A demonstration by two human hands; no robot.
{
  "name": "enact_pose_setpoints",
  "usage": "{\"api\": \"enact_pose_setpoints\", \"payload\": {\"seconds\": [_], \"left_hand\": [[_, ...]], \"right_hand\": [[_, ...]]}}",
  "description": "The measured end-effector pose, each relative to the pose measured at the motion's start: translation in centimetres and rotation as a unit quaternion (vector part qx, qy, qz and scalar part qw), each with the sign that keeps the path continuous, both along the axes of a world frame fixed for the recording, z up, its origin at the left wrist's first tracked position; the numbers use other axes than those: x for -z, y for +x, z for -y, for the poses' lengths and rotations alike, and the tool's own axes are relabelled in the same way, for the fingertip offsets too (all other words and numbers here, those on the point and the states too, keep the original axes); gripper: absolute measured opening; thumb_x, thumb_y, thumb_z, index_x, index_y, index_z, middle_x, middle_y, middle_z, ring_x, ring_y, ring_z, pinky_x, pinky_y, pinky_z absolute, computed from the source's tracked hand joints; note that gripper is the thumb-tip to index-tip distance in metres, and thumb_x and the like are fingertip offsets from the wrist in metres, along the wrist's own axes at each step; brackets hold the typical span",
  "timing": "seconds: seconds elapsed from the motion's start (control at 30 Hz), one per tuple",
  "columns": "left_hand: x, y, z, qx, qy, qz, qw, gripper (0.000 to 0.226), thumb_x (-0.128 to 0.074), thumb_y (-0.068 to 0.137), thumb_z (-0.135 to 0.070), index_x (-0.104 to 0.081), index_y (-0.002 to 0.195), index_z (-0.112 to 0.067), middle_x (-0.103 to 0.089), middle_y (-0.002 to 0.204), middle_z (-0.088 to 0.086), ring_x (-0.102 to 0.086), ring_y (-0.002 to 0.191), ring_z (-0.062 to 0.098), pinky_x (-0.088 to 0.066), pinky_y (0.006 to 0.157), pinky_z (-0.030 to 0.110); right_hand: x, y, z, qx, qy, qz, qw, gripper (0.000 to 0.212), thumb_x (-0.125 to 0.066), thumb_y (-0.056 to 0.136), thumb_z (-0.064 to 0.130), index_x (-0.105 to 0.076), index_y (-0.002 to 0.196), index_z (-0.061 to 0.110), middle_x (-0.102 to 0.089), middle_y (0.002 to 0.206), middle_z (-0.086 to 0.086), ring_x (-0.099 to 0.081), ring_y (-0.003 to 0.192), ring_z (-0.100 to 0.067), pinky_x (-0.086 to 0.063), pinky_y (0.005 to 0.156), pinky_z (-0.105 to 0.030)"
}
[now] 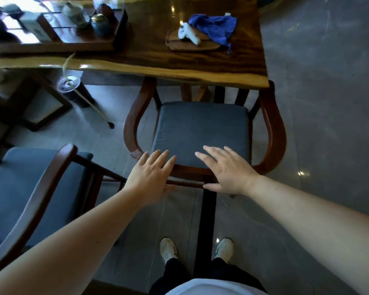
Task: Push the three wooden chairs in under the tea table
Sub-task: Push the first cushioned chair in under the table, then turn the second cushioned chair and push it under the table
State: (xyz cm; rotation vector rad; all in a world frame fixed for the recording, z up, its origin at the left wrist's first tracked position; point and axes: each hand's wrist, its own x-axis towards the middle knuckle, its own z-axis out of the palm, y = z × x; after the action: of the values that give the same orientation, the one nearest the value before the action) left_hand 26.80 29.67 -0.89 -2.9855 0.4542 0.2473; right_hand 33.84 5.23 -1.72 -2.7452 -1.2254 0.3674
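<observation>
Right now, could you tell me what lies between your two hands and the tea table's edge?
In the head view, the chair's dark seat cushion fills the stretch from left hand and right hand to the tea table.

Both hands, left hand point(150, 174) and right hand point(228, 169), hover flat with fingers spread over the near edge of a wooden armchair point(274, 128) (dark cushion) partly under the tea table point(179, 69); a second armchair point(51, 177) stands at left.
</observation>
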Motion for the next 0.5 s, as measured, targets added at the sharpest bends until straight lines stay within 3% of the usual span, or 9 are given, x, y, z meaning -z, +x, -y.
{"api": "enact_pose_setpoints", "payload": {"seconds": [0.27, 0.5], "left_hand": [[-2.2, -8.5, -5.7, -0.166, 0.017, 0.019, 0.986, 0.077, -0.063, 0.079, -0.058, -0.044, 0.138, -0.012, -0.050, 0.139, 0.013, -0.043, 0.129, 0.035, -0.035, 0.106, 0.054], [-3.3, -14.6, -13.1, -0.269, 0.018, 0.048, 0.962, 0.070, -0.068, 0.077, -0.055, -0.054, 0.131, -0.013, -0.058, 0.131, 0.011, -0.049, 0.124, 0.033, -0.040, 0.102, 0.052]], "right_hand": [[-1.3, -0.6, -9.7, -0.171, 0.037, 0.051, 0.983, 0.088, -0.070, 0.075, 0.058, -0.035, 0.146, 0.017, -0.044, 0.146, -0.020, -0.042, 0.133, -0.035, -0.029, 0.111, -0.053], [-2.1, -3.4, -18.9, -0.251, 0.024, 0.050, 0.966, 0.084, -0.060, 0.084, 0.059, -0.025, 0.150, 0.021, -0.032, 0.155, -0.017, -0.029, 0.142, -0.031, -0.018, 0.117, -0.050]]}}
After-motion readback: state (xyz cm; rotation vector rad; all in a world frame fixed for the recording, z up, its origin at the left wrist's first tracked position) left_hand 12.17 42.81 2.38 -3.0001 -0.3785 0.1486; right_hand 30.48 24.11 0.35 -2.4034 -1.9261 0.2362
